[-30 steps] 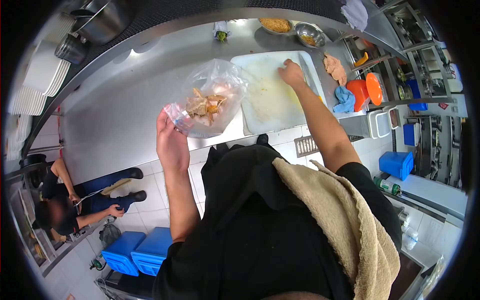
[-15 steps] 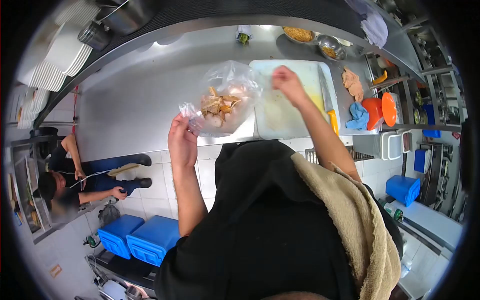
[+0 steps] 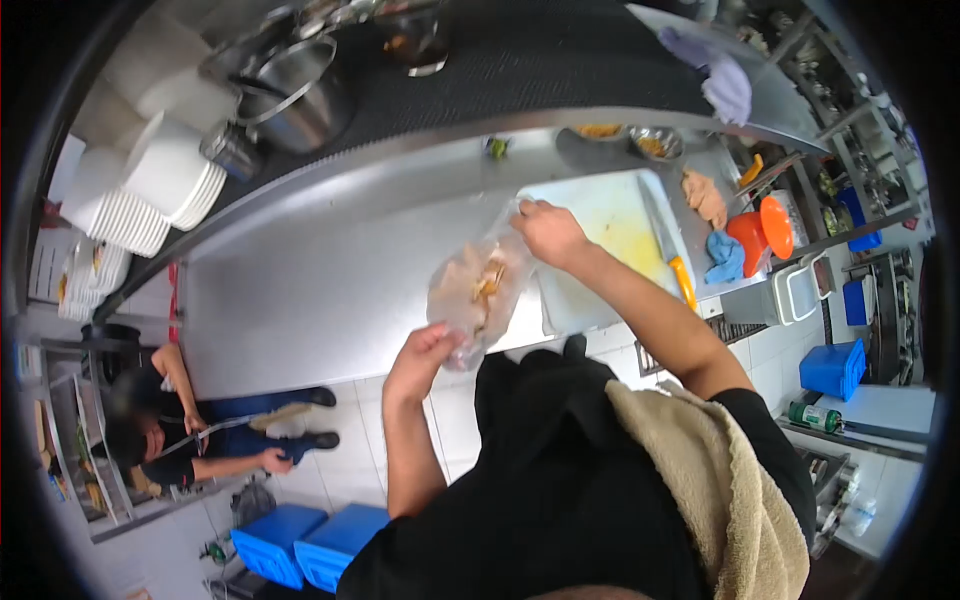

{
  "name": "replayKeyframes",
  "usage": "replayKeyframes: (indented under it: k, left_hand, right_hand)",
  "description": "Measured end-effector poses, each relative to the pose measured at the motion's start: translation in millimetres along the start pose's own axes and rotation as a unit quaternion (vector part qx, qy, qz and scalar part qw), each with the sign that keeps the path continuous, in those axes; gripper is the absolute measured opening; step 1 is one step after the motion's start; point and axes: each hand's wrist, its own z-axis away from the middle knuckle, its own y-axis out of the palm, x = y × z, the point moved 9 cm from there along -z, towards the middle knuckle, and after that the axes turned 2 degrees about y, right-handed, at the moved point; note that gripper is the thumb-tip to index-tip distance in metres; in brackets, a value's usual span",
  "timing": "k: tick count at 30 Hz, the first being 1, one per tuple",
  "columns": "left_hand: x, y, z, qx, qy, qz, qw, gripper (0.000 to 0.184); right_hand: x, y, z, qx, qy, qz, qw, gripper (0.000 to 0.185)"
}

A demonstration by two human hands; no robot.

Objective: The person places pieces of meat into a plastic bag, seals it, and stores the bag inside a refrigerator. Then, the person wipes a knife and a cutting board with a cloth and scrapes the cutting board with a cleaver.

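Note:
A clear plastic bag (image 3: 462, 280) with brownish food pieces (image 3: 489, 284) inside hangs between my two hands, over the steel counter's front part. My left hand (image 3: 420, 362) pinches its lower end. My right hand (image 3: 548, 232) is closed on its upper end, above the left edge of the white cutting board (image 3: 590, 275). Yellowish stains mark the board. A knife with a yellow handle (image 3: 682, 280) lies along the board's right side.
Right of the board are a blue cloth (image 3: 724, 256), an orange container (image 3: 747, 240) and a tan cloth-like piece (image 3: 704, 198). Metal bowls (image 3: 656, 143) stand at the back. A shelf with stacked white dishes (image 3: 160, 185) overhangs the counter. Another person (image 3: 190, 420) is at the left.
My right hand has come from over the board to the bag and gripped its upper end. The bag is now stretched between both hands. The camera view has tilted.

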Motion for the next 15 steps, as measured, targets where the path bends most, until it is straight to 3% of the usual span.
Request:
replayKeyframes:
  k: [3, 7, 10, 13, 15]
  left_hand:
    - [-36.4, 2.6, 6.2, 0.007, 0.085, 0.078, 0.993, 0.01]
    - [-80.9, 10.1, 12.9, -0.005, 0.188, 0.128, 0.974, 0.01]
    - [-135.9, 47.6, 24.2, 0.065, 0.293, 0.192, 0.934, 0.014]
    - [-192.1, 111.4, 40.4, 0.14, 0.318, 0.182, 0.92, 0.03]
    - [-212.2, 175.7, 51.9, 0.153, 0.34, 0.09, 0.924, 0.041]
  right_hand:
    - [-35.1, -45.7, 28.3, -0.054, -0.009, -0.155, 0.986, 0.016]
    - [-81.1, -98.5, 74.4, -0.167, 0.006, -0.424, 0.89, 0.012]
    - [-95.5, -145.5, 102.2, -0.214, -0.022, -0.481, 0.85, 0.011]
    - [-75.7, -194.8, 143.1, -0.275, -0.105, -0.486, 0.823, 0.013]
    - [-48.2, -230.5, 178.1, -0.284, -0.148, -0.509, 0.799, 0.014]
